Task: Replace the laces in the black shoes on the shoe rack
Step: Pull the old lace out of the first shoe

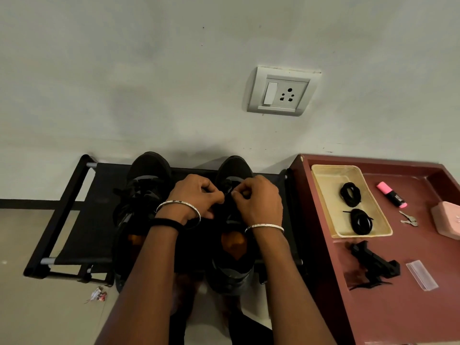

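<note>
Beige tray (323,170) holds two coiled laces (350,192); left hand (196,195), right hand (258,201) fingers (240,195) pinching black shoe (234,168) lace (228,192).

Forearms outstretched, left hand (198,196) and right hand (260,201) nearly touching, each pinching a lace (228,193).

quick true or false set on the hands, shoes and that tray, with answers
1. The left hand and right hand both pinch a lace on the right shoe. True.
2. The tray holds one lace coil. False: a far coil and a near coil lie in it.
3. The pink highlighter lies in the tray. False: it lies on the red-brown table beside it.
4. The left shoe stands on the rack. True.
</note>
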